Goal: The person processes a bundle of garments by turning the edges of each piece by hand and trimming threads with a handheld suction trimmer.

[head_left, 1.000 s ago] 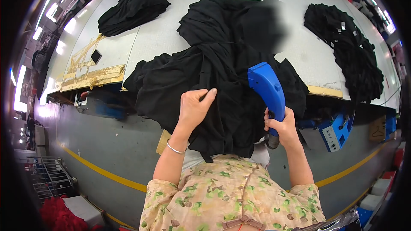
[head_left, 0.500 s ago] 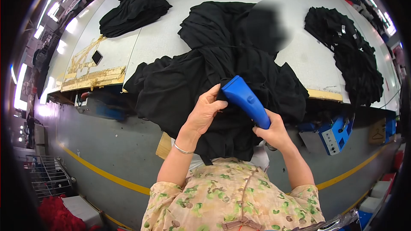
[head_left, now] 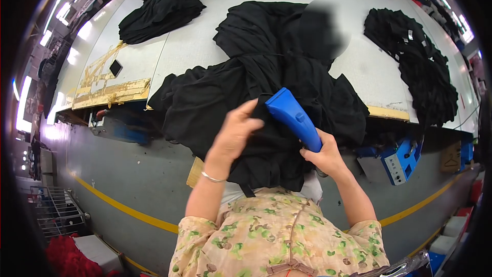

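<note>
My right hand (head_left: 324, 154) is wrapped round the lower end of a blue clipper (head_left: 294, 115), whose toothed head points up and to the left over the black cloth. To the left of it, my left hand (head_left: 237, 131) is raised over the cloth, slightly blurred, with its fingers apart and nothing in them. The black garment (head_left: 205, 102) lies in folds over the front edge of the table and hangs down toward my body. More black cloth (head_left: 256, 25) lies behind it, partly covered by a blurred patch.
Piles of black garments lie on the white table (head_left: 184, 54) at the back left (head_left: 161, 15) and right (head_left: 415, 56). A phone (head_left: 116, 67) rests near the left edge. Below the table at right are a blue machine (head_left: 402, 161) and a carton (head_left: 451, 159).
My left hand has moved left and slightly down, off the cloth by the clipper head, and its fingers have opened. The clipper has barely shifted.
</note>
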A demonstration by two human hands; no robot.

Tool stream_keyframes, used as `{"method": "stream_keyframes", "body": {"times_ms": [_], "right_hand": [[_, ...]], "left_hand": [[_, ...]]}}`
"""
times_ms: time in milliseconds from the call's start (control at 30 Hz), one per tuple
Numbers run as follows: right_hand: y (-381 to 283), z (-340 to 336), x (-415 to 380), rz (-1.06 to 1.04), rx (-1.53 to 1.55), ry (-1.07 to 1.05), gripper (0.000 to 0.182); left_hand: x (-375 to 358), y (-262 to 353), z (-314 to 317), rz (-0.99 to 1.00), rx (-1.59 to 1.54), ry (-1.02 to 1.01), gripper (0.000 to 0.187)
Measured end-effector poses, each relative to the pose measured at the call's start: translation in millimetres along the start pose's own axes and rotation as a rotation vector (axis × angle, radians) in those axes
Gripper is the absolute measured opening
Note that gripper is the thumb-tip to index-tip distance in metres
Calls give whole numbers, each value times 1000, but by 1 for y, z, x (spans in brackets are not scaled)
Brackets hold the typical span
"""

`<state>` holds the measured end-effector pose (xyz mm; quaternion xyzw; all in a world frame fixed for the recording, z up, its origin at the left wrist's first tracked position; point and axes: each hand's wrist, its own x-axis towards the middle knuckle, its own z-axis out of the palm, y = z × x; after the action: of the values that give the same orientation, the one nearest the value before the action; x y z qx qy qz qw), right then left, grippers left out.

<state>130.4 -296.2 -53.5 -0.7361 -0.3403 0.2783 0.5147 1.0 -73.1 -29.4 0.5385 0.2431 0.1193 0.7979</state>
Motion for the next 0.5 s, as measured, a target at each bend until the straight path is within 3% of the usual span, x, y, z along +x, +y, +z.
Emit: {"method": "stream_keyframes", "body": {"times_ms": [67,133,200,267,300,333,367,400,433,500], "right_hand": [[-4,-2,-6,91,144,61,22],[-4,-8,-11,162,317,154,19],[7,-16,-9,145,415,214,19],[13,-16,-6,165,409,238,19],[13,-13,-7,168,402,226,20],[12,-10,-8,170,393,214,21],[11,-7,-10,173,383,202,22],[10,-4,-13,176,381,187,21],[9,-2,-15,179,381,172,20],[11,0,-23,172,349,154,19]], "left_hand": [[-2,21,-59,432,360,236,44],[-16,35,-147,535,471,723,34],[-33,33,-203,605,551,1018,31],[-41,42,-147,590,581,881,31],[-42,36,-108,591,546,672,31],[-36,20,-77,566,664,557,41],[-36,11,-44,505,855,402,63],[-25,-11,-34,629,1121,304,76],[-17,-26,-21,472,1121,302,81],[-4,-55,-22,383,895,306,59]]}}
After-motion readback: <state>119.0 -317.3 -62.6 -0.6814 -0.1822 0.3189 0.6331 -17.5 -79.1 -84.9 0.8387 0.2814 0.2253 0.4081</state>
